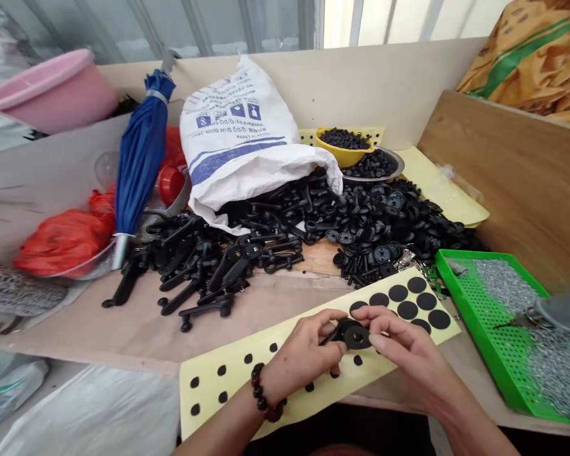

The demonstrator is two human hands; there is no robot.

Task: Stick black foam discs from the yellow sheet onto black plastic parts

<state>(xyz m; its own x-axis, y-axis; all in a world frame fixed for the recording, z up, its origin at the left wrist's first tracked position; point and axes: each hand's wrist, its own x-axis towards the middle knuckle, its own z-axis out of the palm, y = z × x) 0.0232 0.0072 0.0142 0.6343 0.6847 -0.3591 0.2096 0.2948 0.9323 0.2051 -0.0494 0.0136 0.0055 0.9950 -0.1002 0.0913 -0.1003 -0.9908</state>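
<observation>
My left hand (308,345) has its thumb and fingers closed on a black handle (356,337), with its round end facing me. The handle is up over the right half of the yellow sheet (209,386), which has black dots stuck on it. My right hand (403,339) is bent around the handle's right edge, thumb and fingers a little apart; I can't tell if they squeeze it. To the right of the sheet is a green tray (479,342) with small metal bits (558,373). Past the sheet, to the left, lie more black handles (180,253), and straight behind it are round black caps (382,218). Farther behind the sheet are a white sack (240,126) and a yellow bowl (346,155) of black bits.
</observation>
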